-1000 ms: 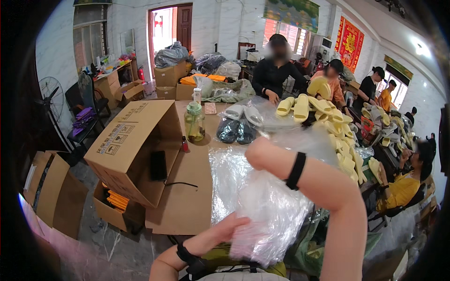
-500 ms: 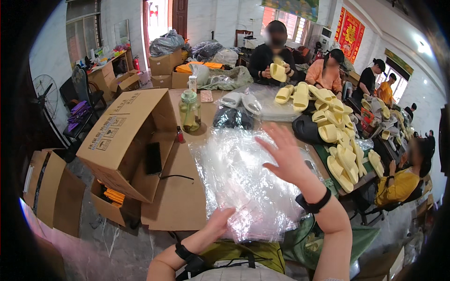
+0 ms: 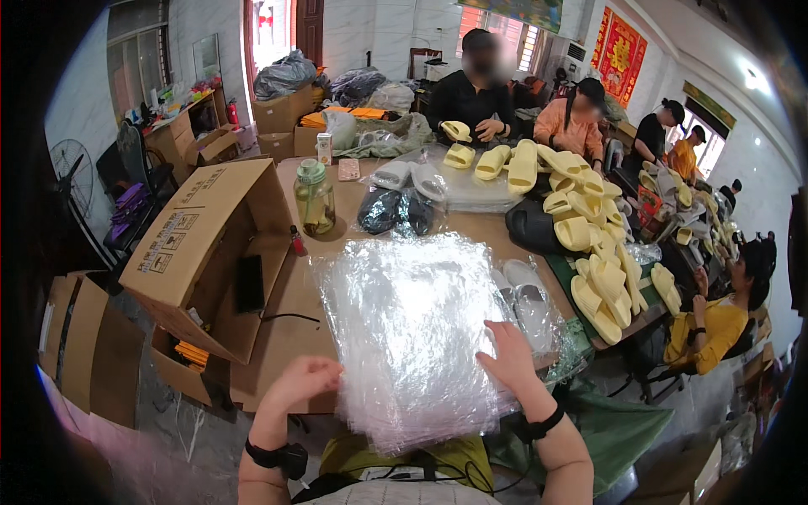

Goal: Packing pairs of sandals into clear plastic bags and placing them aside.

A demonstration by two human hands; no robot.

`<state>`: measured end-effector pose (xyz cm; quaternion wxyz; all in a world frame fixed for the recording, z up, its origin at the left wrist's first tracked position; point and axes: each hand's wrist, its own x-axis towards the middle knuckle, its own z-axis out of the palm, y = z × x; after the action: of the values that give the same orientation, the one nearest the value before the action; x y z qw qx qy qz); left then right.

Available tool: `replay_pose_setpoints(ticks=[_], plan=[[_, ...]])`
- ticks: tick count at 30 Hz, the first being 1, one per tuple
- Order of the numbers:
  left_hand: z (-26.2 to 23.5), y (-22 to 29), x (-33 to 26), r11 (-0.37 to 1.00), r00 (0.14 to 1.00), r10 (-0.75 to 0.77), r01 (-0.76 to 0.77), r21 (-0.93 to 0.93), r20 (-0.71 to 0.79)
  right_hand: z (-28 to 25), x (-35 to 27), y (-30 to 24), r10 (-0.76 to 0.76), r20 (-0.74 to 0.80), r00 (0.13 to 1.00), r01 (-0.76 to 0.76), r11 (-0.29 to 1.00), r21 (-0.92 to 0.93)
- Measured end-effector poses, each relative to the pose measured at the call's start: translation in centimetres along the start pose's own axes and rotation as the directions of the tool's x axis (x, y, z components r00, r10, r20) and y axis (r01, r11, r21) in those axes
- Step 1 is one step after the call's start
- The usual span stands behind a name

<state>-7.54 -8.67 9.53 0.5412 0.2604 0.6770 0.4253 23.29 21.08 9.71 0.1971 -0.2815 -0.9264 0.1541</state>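
A stack of clear plastic bags lies on the table in front of me, shining with reflected light. My left hand is at its left edge, fingers drawn together with the tips at the plastic. Against the right edge rests my right hand, thumb and fingers apart. Just beyond that hand, light grey slippers lie in clear wrapping. Behind the stack are wrapped black slippers and wrapped white slippers.
An open cardboard box lies on its side at left, a black phone inside. A green-lidded bottle and a small red bottle stand nearby. Yellow slippers are heaped at right. Across the table, a person in black handles a yellow slipper.
My right hand has come down from above the bags to their right edge. My left hand has moved left, and the bags now lie flatter and squarer. The grey slippers have come into sight.
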Motion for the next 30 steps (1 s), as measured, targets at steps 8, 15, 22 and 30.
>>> replay_pose_setpoints(ticks=[8, 15, 22, 30], plan=[[1.7, -3.1, 7.1, 0.959, 0.838, 0.282, -0.235, 0.157, -0.467, 2.4, 5.6, 2.7, 0.078, -0.181, 0.980, -0.114, 0.974, -0.197], [1.8, -2.6, 7.2, 0.926, 0.872, 0.308, -0.367, -0.092, -0.380, 5.9, 2.7, -0.7, 0.221, -0.064, 0.973, -0.229, 0.958, -0.173], [-0.1, 0.9, 1.8, 0.737, 0.898, 0.347, -0.439, -0.515, -0.269, 8.1, 3.2, -4.7, 0.116, 0.043, 0.992, -0.111, 0.988, -0.110], [0.7, -0.6, 6.0, 0.889, 0.868, 0.353, -0.428, -0.163, -0.350, 5.6, 5.3, 2.3, 0.352, -0.010, 0.936, -0.339, 0.910, 0.239]])
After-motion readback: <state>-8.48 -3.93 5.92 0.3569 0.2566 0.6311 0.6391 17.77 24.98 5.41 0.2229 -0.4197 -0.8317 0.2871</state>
